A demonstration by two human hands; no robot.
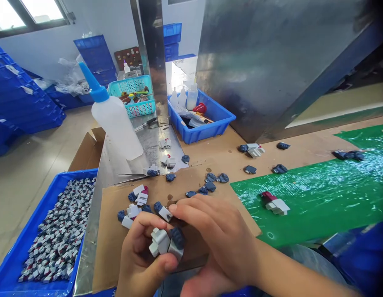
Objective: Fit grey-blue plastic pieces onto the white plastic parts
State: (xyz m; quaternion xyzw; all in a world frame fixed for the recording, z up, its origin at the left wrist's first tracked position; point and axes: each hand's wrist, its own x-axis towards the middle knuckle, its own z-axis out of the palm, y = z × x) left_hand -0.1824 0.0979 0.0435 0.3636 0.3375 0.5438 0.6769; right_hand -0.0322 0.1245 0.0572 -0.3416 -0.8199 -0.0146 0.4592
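Observation:
My left hand (145, 251) pinches a small toy arm piece (160, 241), with white-grey blocky sections and a dark blue fist (178, 237), between thumb and fingers. My right hand (224, 235) arches just beside it, fingers bent and thumb well apart. Its index fingertip is at the end of another white piece with a dark blue fist (163, 212); whether it touches that piece I cannot tell. More white, maroon and dark blue toy parts (141, 199) lie beyond my left hand on the cardboard (107, 247). Loose dark blue fists (211, 178) are scattered beyond my right hand.
A blue crate (5, 264) full of small parts stands at the left. Behind are a white bottle with blue nozzle (117, 119), tweezers (129, 178), a turquoise basket (142, 109) and a blue bin (206, 132). A green belt (309, 194) carrying several parts runs along the right.

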